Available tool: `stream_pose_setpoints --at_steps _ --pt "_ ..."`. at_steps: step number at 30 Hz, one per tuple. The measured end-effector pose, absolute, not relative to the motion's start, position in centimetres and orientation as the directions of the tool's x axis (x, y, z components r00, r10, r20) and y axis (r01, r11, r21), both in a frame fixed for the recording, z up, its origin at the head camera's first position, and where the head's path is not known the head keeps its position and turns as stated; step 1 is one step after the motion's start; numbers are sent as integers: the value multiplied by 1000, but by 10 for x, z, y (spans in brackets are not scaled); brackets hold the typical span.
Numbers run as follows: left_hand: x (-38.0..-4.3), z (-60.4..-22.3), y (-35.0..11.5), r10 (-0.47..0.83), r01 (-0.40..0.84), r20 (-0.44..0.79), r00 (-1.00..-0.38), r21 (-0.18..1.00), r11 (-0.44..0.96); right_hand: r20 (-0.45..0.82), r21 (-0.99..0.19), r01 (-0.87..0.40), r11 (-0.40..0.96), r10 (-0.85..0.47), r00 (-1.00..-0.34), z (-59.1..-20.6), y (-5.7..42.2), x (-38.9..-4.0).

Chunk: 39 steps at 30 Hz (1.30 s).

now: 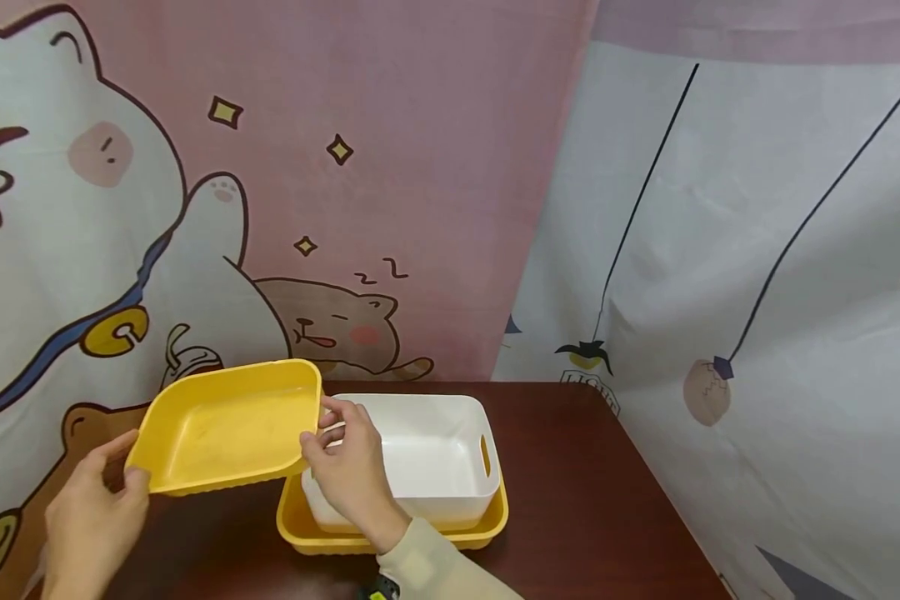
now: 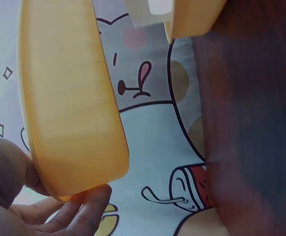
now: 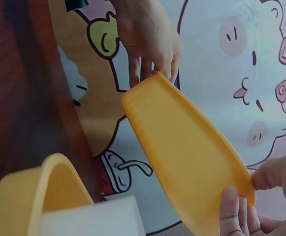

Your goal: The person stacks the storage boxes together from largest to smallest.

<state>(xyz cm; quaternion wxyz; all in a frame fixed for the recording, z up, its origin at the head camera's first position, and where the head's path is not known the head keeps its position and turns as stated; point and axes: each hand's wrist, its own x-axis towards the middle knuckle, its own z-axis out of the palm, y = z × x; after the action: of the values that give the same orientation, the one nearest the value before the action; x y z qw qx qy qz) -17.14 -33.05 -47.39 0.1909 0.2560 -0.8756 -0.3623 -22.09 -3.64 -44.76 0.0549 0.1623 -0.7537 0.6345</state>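
Note:
A shallow yellow plastic tray (image 1: 232, 429) is held up between both hands, tilted so its inside faces the head camera. My left hand (image 1: 93, 517) grips its left end, thumb on the rim and fingers beneath, as the left wrist view also shows. At the opposite end my right hand (image 1: 356, 471) pinches the rim between thumb and fingers. Behind the right hand stands a white plastic bin (image 1: 435, 446) with an oval handle hole. That bin sits inside a larger yellow basin (image 1: 495, 521) on the table, and the right forearm partly hides both.
The dark reddish-brown table (image 1: 585, 483) extends to the right of the basin. A pink cloth (image 1: 450, 167) with cartoon animals hangs along the back, and a pale cloth (image 1: 795, 250) hangs along the right side.

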Motion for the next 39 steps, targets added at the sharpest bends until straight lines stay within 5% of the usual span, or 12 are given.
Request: stream_pose_setpoints --at_steps 22,39 --pt "-182 -457 -286 -390 -64 308 -868 709 702 318 -881 -349 318 -148 -937 -436 36 -243" --pt "-196 -451 -261 -243 75 381 -892 655 752 297 -901 -320 294 -121 -947 -435 77 -253"
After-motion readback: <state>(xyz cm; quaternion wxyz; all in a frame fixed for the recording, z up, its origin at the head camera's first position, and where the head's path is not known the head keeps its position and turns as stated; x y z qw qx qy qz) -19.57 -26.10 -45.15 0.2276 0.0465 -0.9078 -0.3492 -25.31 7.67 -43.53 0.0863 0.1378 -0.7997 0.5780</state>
